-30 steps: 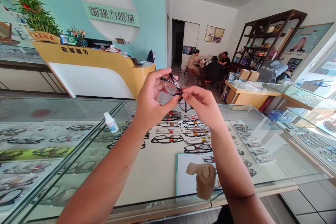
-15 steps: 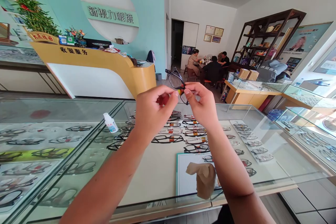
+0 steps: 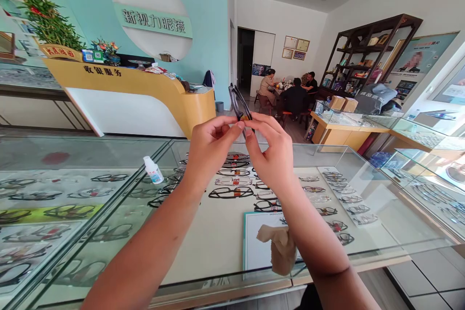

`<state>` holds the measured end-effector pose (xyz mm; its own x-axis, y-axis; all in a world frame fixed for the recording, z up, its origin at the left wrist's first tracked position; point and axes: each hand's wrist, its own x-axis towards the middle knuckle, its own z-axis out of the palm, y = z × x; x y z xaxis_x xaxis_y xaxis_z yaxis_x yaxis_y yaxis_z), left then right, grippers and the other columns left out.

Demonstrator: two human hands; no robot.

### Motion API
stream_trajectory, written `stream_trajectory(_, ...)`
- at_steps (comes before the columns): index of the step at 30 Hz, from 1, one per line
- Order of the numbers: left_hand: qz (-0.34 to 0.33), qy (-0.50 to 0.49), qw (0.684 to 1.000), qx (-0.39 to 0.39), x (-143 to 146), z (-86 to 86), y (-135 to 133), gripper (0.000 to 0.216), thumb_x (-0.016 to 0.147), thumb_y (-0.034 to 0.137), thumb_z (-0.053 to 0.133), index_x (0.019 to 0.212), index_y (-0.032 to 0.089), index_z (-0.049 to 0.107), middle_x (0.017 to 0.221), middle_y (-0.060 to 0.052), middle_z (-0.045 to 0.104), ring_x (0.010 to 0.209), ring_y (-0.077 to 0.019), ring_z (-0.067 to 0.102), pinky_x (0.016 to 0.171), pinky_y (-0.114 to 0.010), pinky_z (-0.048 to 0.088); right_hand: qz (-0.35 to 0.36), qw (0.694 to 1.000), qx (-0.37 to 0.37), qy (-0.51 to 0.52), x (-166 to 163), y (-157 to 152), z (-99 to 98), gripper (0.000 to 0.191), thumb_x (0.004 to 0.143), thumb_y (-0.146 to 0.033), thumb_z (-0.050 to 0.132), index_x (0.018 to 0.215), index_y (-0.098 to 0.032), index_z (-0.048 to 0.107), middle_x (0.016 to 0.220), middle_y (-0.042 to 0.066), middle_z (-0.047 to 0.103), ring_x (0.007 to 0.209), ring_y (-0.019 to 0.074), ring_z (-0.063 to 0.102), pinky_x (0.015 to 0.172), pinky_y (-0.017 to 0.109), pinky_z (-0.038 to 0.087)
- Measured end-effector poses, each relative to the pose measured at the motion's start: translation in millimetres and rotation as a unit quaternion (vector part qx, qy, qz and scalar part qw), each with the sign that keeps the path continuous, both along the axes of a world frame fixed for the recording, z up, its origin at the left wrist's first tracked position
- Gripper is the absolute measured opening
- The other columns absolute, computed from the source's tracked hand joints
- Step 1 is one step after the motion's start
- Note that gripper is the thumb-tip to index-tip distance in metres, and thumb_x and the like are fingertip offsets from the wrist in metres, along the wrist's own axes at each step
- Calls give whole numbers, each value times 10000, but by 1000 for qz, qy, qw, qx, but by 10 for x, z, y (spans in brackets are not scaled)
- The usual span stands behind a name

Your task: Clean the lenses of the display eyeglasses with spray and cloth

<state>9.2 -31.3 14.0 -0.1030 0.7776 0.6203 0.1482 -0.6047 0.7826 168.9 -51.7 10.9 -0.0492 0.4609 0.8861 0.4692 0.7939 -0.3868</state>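
Note:
A dark-framed pair of eyeglasses (image 3: 240, 101) is held up above the glass display case (image 3: 203, 247), turned nearly edge-on. My left hand (image 3: 214, 147) pinches it from the left, thumb and fingers closed near its middle. From the right, my right hand (image 3: 271, 147) grips the same glasses, its fingertips almost touching the left thumb. A small yellowish patch shows on the frame between the fingers. The lower part of the glasses is hidden behind my hands. Below, a beige cloth (image 3: 281, 247) lies on the case top, close to my right forearm.
A small white spray bottle (image 3: 153, 170) stands on the case at left. Rows of eyeglasses (image 3: 231, 192) lie under the glass. Beyond are a yellow-and-white counter (image 3: 141, 101), people seated at a table (image 3: 294, 97), and more display cases (image 3: 348, 123) at right.
The eyeglasses have turned from showing their lenses to nearly edge-on and shifted slightly left. My right hand has moved left, closer to my left hand.

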Motion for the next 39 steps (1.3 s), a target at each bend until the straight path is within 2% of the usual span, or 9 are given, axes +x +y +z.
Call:
stream_trajectory(4,-28,-17,999,12,-86,61,42,258,871,491,884,919,238,869,717,-12,667,615,-121,476,531,-261,385,18,1000,-12,-3,32,-189,82,122,1006,-207,643,1003,-265,750,1261,90,809,1221,271,766,1036,463,603)
stream_trajectory(8,-48,-3,998,36,-188,146,-28,257,825,480,918,879,239,848,666,-4,608,602,-123,456,522,-265,351,24,999,-1,22,142,-442,191,162,886,-123,633,822,-266,592,877,6,688,856,203,661,798,377,538)
stream_trajectory(11,-51,32,997,55,-235,210,-177,243,834,470,907,874,247,821,650,3,578,590,-126,452,517,-271,327,31,999,-14,36,233,-588,270,186,852,-113,624,765,-261,553,760,-27,599,731,171,566,711,347,481)
stream_trajectory(14,-64,83,993,55,-232,272,-363,237,884,473,845,868,244,783,641,6,569,561,-129,444,503,-281,322,39,998,-34,48,330,-561,280,175,854,-141,629,745,-256,555,735,-33,605,704,159,557,687,331,468)
stream_trajectory(17,-86,167,982,35,-221,258,-468,216,921,448,772,865,240,758,618,17,531,550,-135,432,513,-289,336,13,996,-75,38,485,-339,101,161,847,-188,624,716,-253,557,711,-30,601,695,161,546,663,317,441)
stream_trajectory(22,-141,383,912,-38,-358,-177,-301,198,955,423,687,916,244,762,638,44,456,584,-136,409,586,-278,328,-54,968,-247,-14,896,97,-591,156,813,-301,618,690,-246,540,639,-39,523,623,145,455,628,304,356)
stream_trajectory(27,-159,499,845,-110,-528,-781,-51,164,873,392,727,836,251,802,630,30,484,594,-152,445,615,-284,301,-94,953,-289,-13,1136,318,-1130,160,798,-320,604,679,-246,526,603,-54,466,597,141,391,637,315,330)
stream_trajectory(32,-145,531,822,-145,-539,-1096,9,168,857,388,725,866,269,843,716,-9,688,637,-189,584,629,-294,330,-99,945,-310,-12,1162,349,-1312,164,799,-322,607,688,-248,510,609,-62,445,611,138,372,645,313,325)
stream_trajectory(39,-128,580,791,-146,-518,-1256,36,168,900,329,704,913,286,866,771,-23,780,665,-223,641,643,-320,331,-98,938,-331,-9,1132,286,-1330,156,782,-309,615,679,-242,518,607,-61,450,619,135,369,641,318,312)
